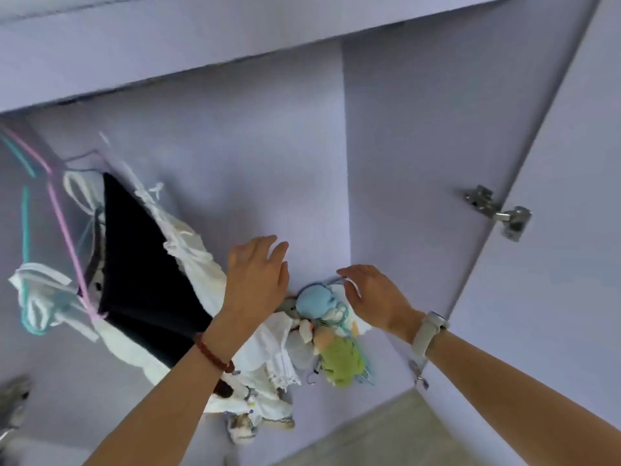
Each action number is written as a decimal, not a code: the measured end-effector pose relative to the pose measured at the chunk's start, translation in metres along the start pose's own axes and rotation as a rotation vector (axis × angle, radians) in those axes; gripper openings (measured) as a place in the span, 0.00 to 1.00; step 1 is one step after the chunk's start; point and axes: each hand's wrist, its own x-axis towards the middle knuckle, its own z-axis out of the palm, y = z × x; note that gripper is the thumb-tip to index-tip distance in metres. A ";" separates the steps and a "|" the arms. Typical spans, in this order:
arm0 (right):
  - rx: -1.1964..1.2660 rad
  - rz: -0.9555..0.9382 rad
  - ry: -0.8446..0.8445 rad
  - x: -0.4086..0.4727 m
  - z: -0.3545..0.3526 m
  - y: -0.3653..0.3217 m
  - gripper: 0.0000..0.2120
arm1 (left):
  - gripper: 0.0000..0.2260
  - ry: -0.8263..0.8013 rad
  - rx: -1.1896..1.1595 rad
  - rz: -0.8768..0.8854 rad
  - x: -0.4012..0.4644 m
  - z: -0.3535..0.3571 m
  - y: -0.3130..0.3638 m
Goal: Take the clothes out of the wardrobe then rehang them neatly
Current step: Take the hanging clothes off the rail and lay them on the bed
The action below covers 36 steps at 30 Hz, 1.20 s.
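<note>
Beyond the fingertips of both hands, the wardrobe back panel (268, 156) is bare; free room extends above and to the right of the fingers. Left of the left hand (257, 280), hung clothes (144, 264) and hangers (64, 223) block passage. Between the 2 hands, bundled soft items (322, 317) obstruct. The door hinge (500, 211) projects far right.

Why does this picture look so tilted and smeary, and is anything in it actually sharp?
Head view: the wide-angle lens bends and slants the lilac wardrobe walls; soft, even daylight, no glare, only faint shadows under the hands. The left hand, right hand and door hinge are fairly crisp, while the hangers and white clothes at left are motion-blurred.
</note>
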 end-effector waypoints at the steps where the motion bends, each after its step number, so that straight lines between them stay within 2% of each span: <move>1: 0.037 -0.044 -0.005 0.018 0.003 -0.017 0.17 | 0.12 0.024 0.046 -0.024 -0.001 -0.011 -0.014; 4: 0.151 -0.149 -0.029 0.067 0.010 -0.067 0.16 | 0.15 0.075 0.163 -0.143 -0.008 -0.040 -0.051; 8: 0.388 -0.244 -0.085 0.121 0.016 -0.141 0.12 | 0.15 0.120 0.274 -0.394 -0.024 -0.068 -0.104; 10: 0.488 -0.228 -0.138 0.142 0.019 -0.174 0.14 | 0.17 0.060 0.309 -0.551 -0.030 -0.073 -0.125; 12: 0.613 -0.182 -0.217 0.157 0.021 -0.204 0.16 | 0.23 -0.060 0.301 -0.729 -0.036 -0.073 -0.142; 14: 0.670 -0.183 -0.263 0.166 0.024 -0.227 0.19 | 0.28 -0.158 0.295 -0.835 -0.042 -0.068 -0.154; 17: 0.703 -0.154 -0.327 0.171 0.028 -0.247 0.20 | 0.30 -0.239 0.275 -0.867 -0.047 -0.057 -0.162; 19: 0.610 -0.165 -0.308 0.176 0.033 -0.256 0.14 | 0.30 -0.244 0.222 -0.872 -0.049 -0.052 -0.161; 21: 0.539 -0.167 -0.295 0.181 0.037 -0.262 0.16 | 0.30 -0.223 0.170 -0.857 -0.051 -0.050 -0.160; 23: 0.676 -0.079 -0.366 0.183 0.035 -0.268 0.19 | 0.29 -0.182 0.131 -0.837 -0.054 -0.048 -0.162; 25: 0.893 -0.010 -0.426 0.183 0.035 -0.274 0.14 | 0.29 -0.158 0.105 -0.811 -0.057 -0.047 -0.165; 27: 0.888 -0.018 -0.357 0.186 0.037 -0.278 0.10 | 0.28 -0.130 0.085 -0.786 -0.061 -0.046 -0.168; 30: 0.688 -0.052 -0.113 0.191 0.042 -0.274 0.12 | 0.28 -0.111 0.073 -0.779 -0.067 -0.045 -0.172; 36: 0.627 -0.146 0.046 0.202 0.024 -0.264 0.12 | 0.27 -0.113 0.042 -0.787 -0.066 -0.046 -0.171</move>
